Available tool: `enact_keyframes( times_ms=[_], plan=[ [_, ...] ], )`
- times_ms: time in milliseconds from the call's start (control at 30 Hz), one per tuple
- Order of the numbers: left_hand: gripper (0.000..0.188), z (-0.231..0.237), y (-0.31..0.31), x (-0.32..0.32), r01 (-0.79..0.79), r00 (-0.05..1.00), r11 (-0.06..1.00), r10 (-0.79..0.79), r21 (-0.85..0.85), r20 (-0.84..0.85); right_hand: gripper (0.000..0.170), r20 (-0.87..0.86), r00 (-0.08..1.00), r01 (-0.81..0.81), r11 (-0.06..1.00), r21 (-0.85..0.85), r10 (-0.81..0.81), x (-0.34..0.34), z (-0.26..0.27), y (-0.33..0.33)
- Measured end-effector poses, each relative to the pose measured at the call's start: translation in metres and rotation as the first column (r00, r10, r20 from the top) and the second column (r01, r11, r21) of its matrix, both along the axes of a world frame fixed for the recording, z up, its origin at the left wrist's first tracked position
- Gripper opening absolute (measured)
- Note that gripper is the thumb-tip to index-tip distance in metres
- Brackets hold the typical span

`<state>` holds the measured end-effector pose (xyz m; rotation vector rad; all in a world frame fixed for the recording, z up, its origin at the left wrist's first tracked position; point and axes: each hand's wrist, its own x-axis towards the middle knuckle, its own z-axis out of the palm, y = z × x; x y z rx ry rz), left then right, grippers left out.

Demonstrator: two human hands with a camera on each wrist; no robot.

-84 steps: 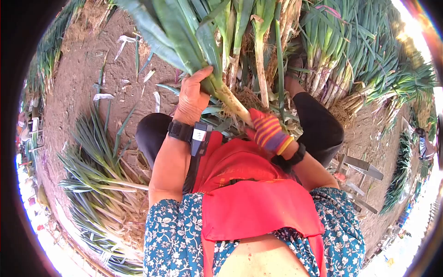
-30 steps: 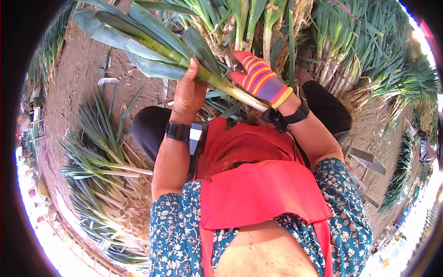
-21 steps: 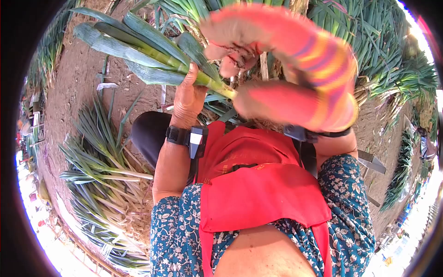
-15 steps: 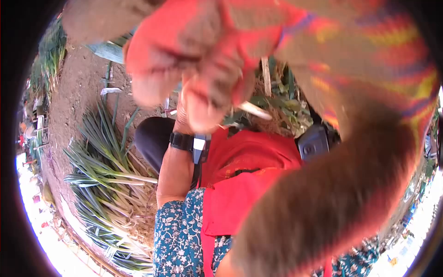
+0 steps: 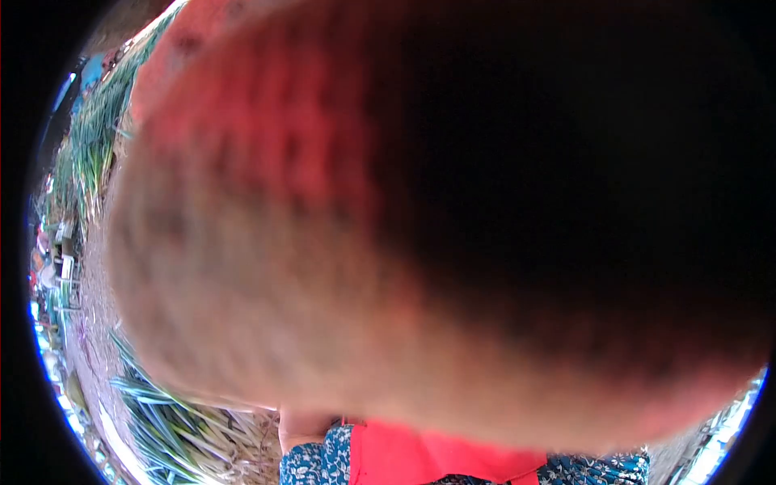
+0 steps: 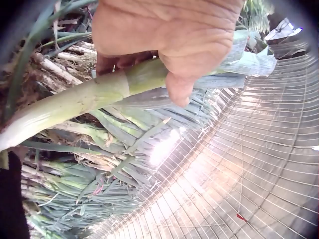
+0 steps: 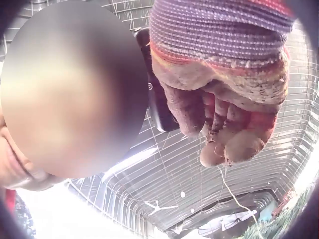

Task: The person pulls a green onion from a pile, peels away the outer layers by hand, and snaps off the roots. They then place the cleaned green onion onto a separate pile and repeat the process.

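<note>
In the left wrist view my bare left hand (image 6: pixel 167 37) grips a thick leek (image 6: pixel 94 94), thumb on one side and fingers curled round the other. Its pale shank points to the lower left and its leaves lie beyond the hand. My right hand (image 7: pixel 224 89), in a dirty striped knit glove, is raised beside the head, close to a black device (image 7: pixel 158 102). Its fingers are loosely bent, with nothing seen in the grasp. In the head view the blurred glove (image 5: pixel 259 202) covers most of the picture, hiding the left hand and the leek.
A pile of leeks (image 5: pixel 190 428) lies on the ground at the left side. More bundled leeks (image 6: pixel 89 189) show in the left wrist view, under a ribbed roof (image 6: pixel 254 164). A red apron (image 5: pixel 436 453) covers the person's front.
The gloved right hand has let go of the leek's shank and risen up to the head camera, blocking the view. The left hand has kept its grip on the leek.
</note>
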<state>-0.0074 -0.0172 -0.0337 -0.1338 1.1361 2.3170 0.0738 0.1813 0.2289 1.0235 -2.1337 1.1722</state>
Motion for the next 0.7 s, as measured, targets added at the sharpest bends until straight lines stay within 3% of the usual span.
enact_keyframes(
  times_ms=[67, 100, 167, 233, 300, 367, 433, 500, 533, 567, 600, 633, 667, 700],
  plan=[
    [0.031, -0.011, 0.000, 0.002, 0.008, 1.000, 1.000, -0.008, 0.010, -0.005, 0.029, -0.014, 1.000, 0.005, 1.000, 0.011, -0.004, -0.001, -0.003, -0.002],
    [0.032, -0.034, -0.004, -0.007, 0.005, 0.960, 0.991, -0.043, -0.135, -0.278, 0.028, -0.027, 0.999, 0.020, 1.000, 0.006, -0.020, -0.002, -0.006, -0.005],
    [0.041, -0.085, -0.032, -0.017, -0.085, 0.682, 0.903, -0.255, -0.420, -0.685, 0.028, -0.049, 0.998, 0.043, 0.999, -0.026, -0.045, -0.002, -0.010, -0.011],
    [0.049, -0.095, -0.055, -0.012, -0.157, 0.474, 0.830, -0.412, -0.535, -0.778, 0.027, -0.073, 0.995, 0.063, 0.997, -0.048, -0.066, -0.005, -0.013, -0.014],
    [0.050, -0.071, -0.036, -0.005, -0.008, 0.766, 0.937, -0.219, -0.349, -0.604, 0.027, -0.106, 0.991, 0.072, 0.996, -0.044, -0.076, -0.006, -0.014, -0.011],
    [0.051, -0.034, -0.011, 0.001, 0.036, 0.952, 0.994, -0.064, -0.098, -0.300, 0.026, -0.148, 0.984, 0.089, 0.995, -0.042, -0.095, -0.011, -0.018, -0.007],
    [0.052, 0.003, 0.012, 0.003, -0.011, 0.998, 0.997, 0.015, 0.074, -0.056, 0.026, -0.194, 0.971, 0.135, 0.990, -0.051, -0.142, -0.027, -0.034, 0.002],
    [0.053, 0.003, 0.012, 0.002, 0.012, 0.999, 0.997, -0.010, 0.082, -0.034, 0.025, -0.178, 0.959, 0.215, 0.976, -0.040, -0.218, -0.042, -0.074, 0.007],
    [0.054, 0.002, 0.011, 0.001, 0.037, 0.999, 0.996, -0.036, 0.087, -0.010, 0.025, -0.086, 0.957, 0.276, 0.961, -0.010, -0.276, -0.051, -0.108, 0.008],
    [0.056, 0.004, 0.014, 0.002, 0.021, 1.000, 0.997, -0.020, 0.071, -0.019, 0.034, 0.295, 0.898, 0.297, 0.945, 0.138, -0.325, -0.047, -0.139, 0.009],
    [0.056, 0.003, 0.015, 0.003, 0.011, 1.000, 0.998, -0.010, 0.068, -0.022, 0.047, 0.300, 0.836, 0.349, 0.867, 0.355, -0.460, -0.049, -0.186, 0.009],
    [0.056, 0.001, 0.014, 0.003, 0.007, 1.000, 0.997, -0.005, 0.080, -0.026, 0.052, 0.575, 0.715, 0.257, 0.914, 0.314, -0.398, -0.048, -0.209, 0.006],
    [0.055, -0.001, 0.014, 0.003, 0.004, 1.000, 0.996, -0.001, 0.091, -0.028, 0.053, 0.688, 0.661, 0.302, 0.945, 0.121, -0.299, -0.047, -0.252, 0.003],
    [0.055, 0.026, 0.017, 0.002, -0.002, 1.000, 0.995, 0.005, 0.099, -0.030, 0.051, 0.746, 0.651, 0.235, 0.972, -0.022, -0.141, -0.046, -0.228, 0.000]
  ],
)
